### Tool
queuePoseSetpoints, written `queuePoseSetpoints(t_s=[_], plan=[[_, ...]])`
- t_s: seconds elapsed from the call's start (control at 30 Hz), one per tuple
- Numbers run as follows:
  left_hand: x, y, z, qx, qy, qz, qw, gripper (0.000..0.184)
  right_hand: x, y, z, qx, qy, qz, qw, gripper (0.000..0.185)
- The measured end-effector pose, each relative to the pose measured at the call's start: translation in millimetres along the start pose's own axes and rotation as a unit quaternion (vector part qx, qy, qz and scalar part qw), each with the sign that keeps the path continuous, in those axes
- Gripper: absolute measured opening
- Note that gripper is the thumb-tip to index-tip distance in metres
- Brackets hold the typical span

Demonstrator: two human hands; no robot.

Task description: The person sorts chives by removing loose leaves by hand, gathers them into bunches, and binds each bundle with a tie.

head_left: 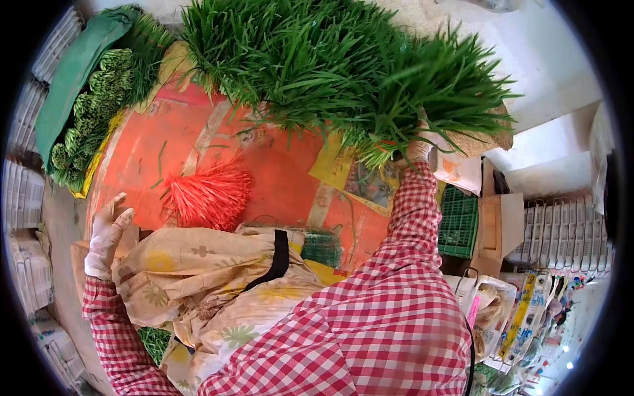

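My right hand (421, 142), in a white glove, reaches to the far right of the work surface and is closed around a bunch of garlic chives (442, 92). Leaves hide part of its fingers, and the bunch's leaf ends fan out to the right, slightly blurred. Beside its cut ends a bit of red tie shows. On the left, my gloved left hand (109, 237) is raised next to my apron with fingers apart, holding nothing. Between the hands, a sheaf of red plastic ties (210, 193) lies on the orange-covered surface (277, 171).
A large heap of garlic chives (290, 59) spreads along the far side. Bundled stalks (82, 119) under green cloth (72, 86) stand at the left. A green crate (458, 221) and cardboard box (500, 224) are on the right. Stacked grey crates (25, 195) line the left.
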State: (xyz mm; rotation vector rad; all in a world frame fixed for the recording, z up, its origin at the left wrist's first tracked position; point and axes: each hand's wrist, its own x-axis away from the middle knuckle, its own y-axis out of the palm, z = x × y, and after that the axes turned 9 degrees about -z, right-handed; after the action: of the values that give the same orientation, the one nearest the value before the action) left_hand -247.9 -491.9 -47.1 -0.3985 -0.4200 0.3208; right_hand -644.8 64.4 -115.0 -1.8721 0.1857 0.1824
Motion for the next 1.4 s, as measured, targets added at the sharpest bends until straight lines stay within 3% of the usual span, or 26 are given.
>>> queuePoseSetpoints(t_s=[0.03,0.07,0.1,0.13,0.2,0.27,0.4,0.53,0.7,0.8,0.87,0.93,1.0,1.03,1.07,1.1,1.17,1.23,1.27,1.3,1.33,1.37,1.4], plan=[[2.1,1.7,2.1,-0.016,-0.004,-0.005,1.000,0.047,-7.9,17.6,27.6,0.241,-0.027,-0.040,0.969,0.058],[3.0,2.1,3.1,-0.031,-0.007,-0.009,0.999,0.046,-10.7,23.7,36.0,-0.127,0.061,-0.041,0.989,0.055],[2.2,1.7,0.8,-0.030,-0.007,-0.004,1.000,0.046,-14.4,29.5,43.9,-0.476,0.139,-0.041,0.867,0.053],[0.4,1.7,-4.4,-0.033,-0.003,-0.001,0.999,0.046,-20.3,39.3,59.1,-0.757,0.200,-0.037,0.621,0.053],[-2.3,3.6,-11.0,-0.034,0.002,0.007,0.999,0.045,-47.6,98.4,142.6,-0.625,0.351,-0.006,0.697,0.053],[-4.0,4.3,-14.1,-0.015,-0.010,0.004,1.000,0.045,-47.2,81.1,135.1,-0.548,0.366,-0.012,0.752,0.053],[-9.5,12.0,-11.8,-0.067,0.003,0.003,0.998,0.047,-65.4,28.5,112.6,-0.479,0.287,0.013,0.829,0.051],[-9.6,30.4,-1.2,0.046,0.006,-0.010,0.999,0.048,-87.0,-26.4,76.7,-0.421,0.172,0.119,0.882,0.049],[-18.0,43.0,-5.7,0.106,-0.015,-0.063,0.992,0.046,-94.0,-113.4,11.1,-0.501,-0.012,0.184,0.845,0.048],[-19.4,47.1,-8.8,0.086,0.007,-0.039,0.995,0.046,-50.7,-157.5,-65.5,-0.575,-0.090,0.132,0.802,0.037],[-20.8,45.1,-17.3,0.138,0.030,-0.038,0.989,0.046,-12.4,-162.8,-117.6,-0.569,-0.156,0.059,0.806,0.030],[-19.4,44.5,-15.9,0.142,0.024,-0.033,0.989,0.046,22.3,-137.6,-147.6,-0.515,-0.179,-0.121,0.830,0.035],[-20.8,39.7,-35.3,0.144,0.050,-0.023,0.988,0.044,69.5,-69.1,-152.2,-0.552,-0.139,-0.309,0.762,0.035],[-10.7,37.7,-14.2,0.080,0.047,-0.026,0.995,0.043,91.4,-17.9,-140.1,-0.514,-0.128,-0.411,0.742,0.033],[-2.7,40.3,-5.0,0.080,0.059,-0.006,0.995,0.041,119.3,25.8,-127.4,-0.447,-0.025,-0.516,0.730,0.026],[4.8,37.0,1.0,0.077,0.069,0.025,0.994,0.041,139.2,59.7,-116.0,-0.312,-0.092,-0.555,0.766,0.025],[9.1,36.0,1.3,0.226,0.044,0.054,0.972,0.039,178.4,126.6,-93.1,-0.021,-0.263,-0.576,0.774,0.023],[14.0,36.9,17.4,0.330,0.036,0.100,0.938,0.035,197.9,156.9,-96.7,0.005,-0.242,-0.601,0.762,0.026],[9.3,36.2,9.3,0.332,0.020,0.116,0.936,0.035,206.4,170.5,-94.8,-0.026,-0.169,-0.642,0.747,0.028],[0.2,38.4,-6.4,0.447,0.045,0.135,0.883,0.035,212.4,180.5,-99.6,-0.053,-0.093,-0.676,0.729,0.030],[-4.8,42.6,-17.0,0.554,0.074,0.151,0.815,0.035,214.9,182.5,-110.5,-0.045,-0.099,-0.684,0.721,0.030],[-5.0,48.4,-27.8,0.557,0.068,0.161,0.812,0.035,214.1,184.4,-122.3,0.029,-0.186,-0.650,0.736,0.031],[32.9,90.6,27.6,0.563,0.057,0.197,0.801,0.035,196.3,142.8,-92.9,0.079,-0.283,-0.592,0.751,0.032]])
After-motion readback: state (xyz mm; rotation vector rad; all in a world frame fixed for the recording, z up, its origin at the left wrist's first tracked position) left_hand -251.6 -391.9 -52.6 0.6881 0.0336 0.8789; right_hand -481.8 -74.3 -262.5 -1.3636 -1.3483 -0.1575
